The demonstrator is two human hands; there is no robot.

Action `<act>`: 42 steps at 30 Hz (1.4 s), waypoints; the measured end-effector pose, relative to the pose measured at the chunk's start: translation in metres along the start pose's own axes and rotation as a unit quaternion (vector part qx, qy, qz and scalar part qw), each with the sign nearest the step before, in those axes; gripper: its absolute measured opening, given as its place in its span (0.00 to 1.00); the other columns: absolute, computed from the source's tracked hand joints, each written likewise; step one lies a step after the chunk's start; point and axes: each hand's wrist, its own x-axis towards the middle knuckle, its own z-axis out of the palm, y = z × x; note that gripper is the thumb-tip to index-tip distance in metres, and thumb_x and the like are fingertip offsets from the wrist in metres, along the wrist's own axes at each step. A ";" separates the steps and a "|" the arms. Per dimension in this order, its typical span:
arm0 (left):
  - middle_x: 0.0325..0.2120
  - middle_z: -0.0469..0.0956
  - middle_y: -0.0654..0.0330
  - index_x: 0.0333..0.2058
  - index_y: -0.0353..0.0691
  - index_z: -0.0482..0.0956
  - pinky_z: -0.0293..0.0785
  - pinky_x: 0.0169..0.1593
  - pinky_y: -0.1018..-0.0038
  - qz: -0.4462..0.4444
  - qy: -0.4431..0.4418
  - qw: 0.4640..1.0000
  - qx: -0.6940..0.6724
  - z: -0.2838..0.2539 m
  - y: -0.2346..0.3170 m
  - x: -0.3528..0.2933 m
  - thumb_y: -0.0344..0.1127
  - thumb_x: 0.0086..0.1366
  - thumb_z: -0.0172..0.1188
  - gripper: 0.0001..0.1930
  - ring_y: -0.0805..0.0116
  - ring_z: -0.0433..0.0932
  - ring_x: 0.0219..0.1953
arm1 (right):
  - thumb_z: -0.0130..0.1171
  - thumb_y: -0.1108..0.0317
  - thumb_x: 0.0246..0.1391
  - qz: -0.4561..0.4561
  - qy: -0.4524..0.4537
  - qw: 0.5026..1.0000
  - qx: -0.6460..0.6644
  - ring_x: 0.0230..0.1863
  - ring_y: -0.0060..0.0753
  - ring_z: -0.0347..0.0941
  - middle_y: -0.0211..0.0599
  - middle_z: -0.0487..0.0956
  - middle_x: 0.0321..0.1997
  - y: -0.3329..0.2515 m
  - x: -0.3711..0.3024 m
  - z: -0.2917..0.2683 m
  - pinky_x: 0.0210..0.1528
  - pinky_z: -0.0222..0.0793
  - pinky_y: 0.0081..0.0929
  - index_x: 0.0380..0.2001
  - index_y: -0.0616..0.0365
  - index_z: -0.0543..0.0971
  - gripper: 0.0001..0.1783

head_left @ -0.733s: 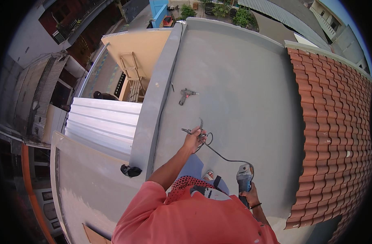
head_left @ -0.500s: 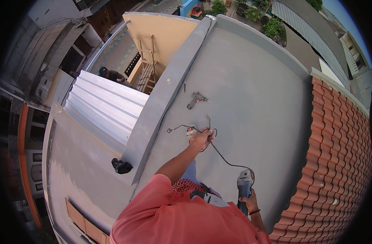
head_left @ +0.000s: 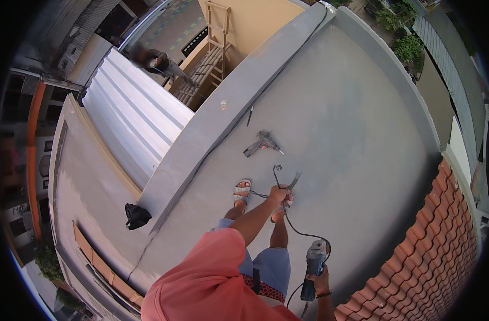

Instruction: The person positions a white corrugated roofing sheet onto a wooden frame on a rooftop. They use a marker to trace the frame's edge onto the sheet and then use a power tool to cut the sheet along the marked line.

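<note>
My left hand (head_left: 280, 196) is closed around a black power cord (head_left: 299, 231) in front of my feet. A loop of the cord with a plug-like end (head_left: 278, 168) sticks out past the fingers, beside a blurred grey strip (head_left: 295, 180) whose kind I cannot make out. Low on the right, my right hand (head_left: 320, 282) grips an angle grinder (head_left: 315, 262) by its dark blue body, grey head upward. The cord runs between the grinder and my left hand. Ahead on the grey roof lies a cordless drill (head_left: 262, 143) with a bit in it, and beyond it a thin dark pen-like rod (head_left: 250, 116).
A raised grey ledge (head_left: 223, 115) with a cable along its foot borders the left side. Past it are corrugated metal sheets (head_left: 129, 112), a drop with a wooden ladder (head_left: 218, 40), and another person (head_left: 161, 64). A black bag (head_left: 137, 215) sits by the ledge; red roof tiles (head_left: 415, 257) rise on the right.
My view has turned and tipped, showing more of my legs and feet. My left hand still holds the cord, and the cord's loose ends have shifted. The grinder stays in my right hand.
</note>
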 end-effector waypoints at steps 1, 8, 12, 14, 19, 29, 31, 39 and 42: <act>0.29 0.79 0.54 0.49 0.33 0.70 0.76 0.23 0.70 -0.003 0.003 1.000 0.024 0.003 0.002 0.023 0.26 0.62 0.55 0.16 0.66 0.80 0.23 | 0.68 0.73 0.27 0.008 -0.013 1.000 -0.005 0.36 0.35 0.74 0.39 0.73 0.39 -0.011 0.026 -0.005 0.39 0.76 0.32 0.54 0.66 0.62 0.45; 0.24 0.78 0.53 0.45 0.28 0.71 0.70 0.15 0.75 0.055 -0.013 0.992 0.110 0.021 -0.003 0.177 0.24 0.60 0.58 0.15 0.66 0.79 0.18 | 0.69 0.73 0.27 -0.027 0.029 0.997 -0.061 0.38 0.36 0.75 0.42 0.73 0.42 -0.011 0.221 -0.017 0.39 0.75 0.33 0.57 0.66 0.59 0.48; 0.27 0.78 0.51 0.59 0.31 0.57 0.72 0.15 0.73 0.090 0.134 0.979 0.121 0.006 -0.012 0.233 0.23 0.59 0.58 0.30 0.65 0.78 0.16 | 0.70 0.66 0.28 -0.034 0.083 0.982 -0.167 0.42 0.51 0.78 0.54 0.78 0.42 0.016 0.334 -0.009 0.45 0.75 0.40 0.61 0.65 0.55 0.54; 0.29 0.78 0.50 0.64 0.32 0.47 0.73 0.16 0.72 0.099 0.240 0.954 0.150 0.006 -0.010 0.238 0.22 0.59 0.57 0.37 0.65 0.78 0.16 | 0.69 0.66 0.29 -0.022 0.093 0.978 -0.184 0.44 0.54 0.77 0.57 0.77 0.44 0.005 0.372 0.001 0.47 0.74 0.42 0.61 0.65 0.54 0.54; 0.36 0.78 0.43 0.66 0.34 0.40 0.79 0.26 0.66 0.019 0.269 0.954 0.132 -0.043 -0.034 0.258 0.24 0.61 0.54 0.40 0.53 0.82 0.25 | 0.67 0.69 0.32 -0.062 0.145 0.962 -0.222 0.53 0.60 0.70 0.61 0.71 0.53 0.019 0.480 0.041 0.56 0.67 0.45 0.63 0.65 0.53 0.53; 0.37 0.80 0.44 0.62 0.38 0.58 0.72 0.50 0.57 0.102 0.200 0.821 0.526 -0.239 -0.091 0.167 0.34 0.61 0.54 0.30 0.44 0.78 0.43 | 0.63 0.69 0.35 -0.085 0.231 0.950 -0.192 0.61 0.58 0.63 0.56 0.63 0.63 0.034 0.588 0.113 0.62 0.62 0.44 0.65 0.62 0.52 0.51; 0.36 0.81 0.45 0.60 0.37 0.61 0.73 0.50 0.59 -0.005 0.241 0.842 0.482 -0.282 -0.095 0.118 0.35 0.61 0.54 0.28 0.48 0.79 0.44 | 0.63 0.69 0.36 -0.117 0.266 0.935 -0.204 0.63 0.57 0.60 0.56 0.62 0.64 0.057 0.610 0.109 0.63 0.61 0.44 0.65 0.62 0.51 0.51; 0.34 0.82 0.51 0.57 0.39 0.68 0.77 0.37 0.67 -0.191 0.368 0.797 0.440 -0.411 -0.198 -0.089 0.34 0.61 0.57 0.25 0.60 0.81 0.33 | 0.65 0.69 0.40 -0.121 0.281 0.931 -0.199 0.67 0.54 0.56 0.56 0.58 0.67 0.077 0.634 0.115 0.67 0.57 0.42 0.67 0.62 0.49 0.52; 0.34 0.82 0.53 0.57 0.39 0.67 0.78 0.27 0.74 -0.233 0.353 0.864 0.273 -0.368 -0.209 -0.147 0.30 0.62 0.56 0.24 0.67 0.81 0.26 | 0.64 0.71 0.42 -0.065 0.200 0.956 -0.206 0.66 0.55 0.58 0.57 0.60 0.66 0.063 0.624 0.099 0.67 0.56 0.41 0.67 0.62 0.49 0.50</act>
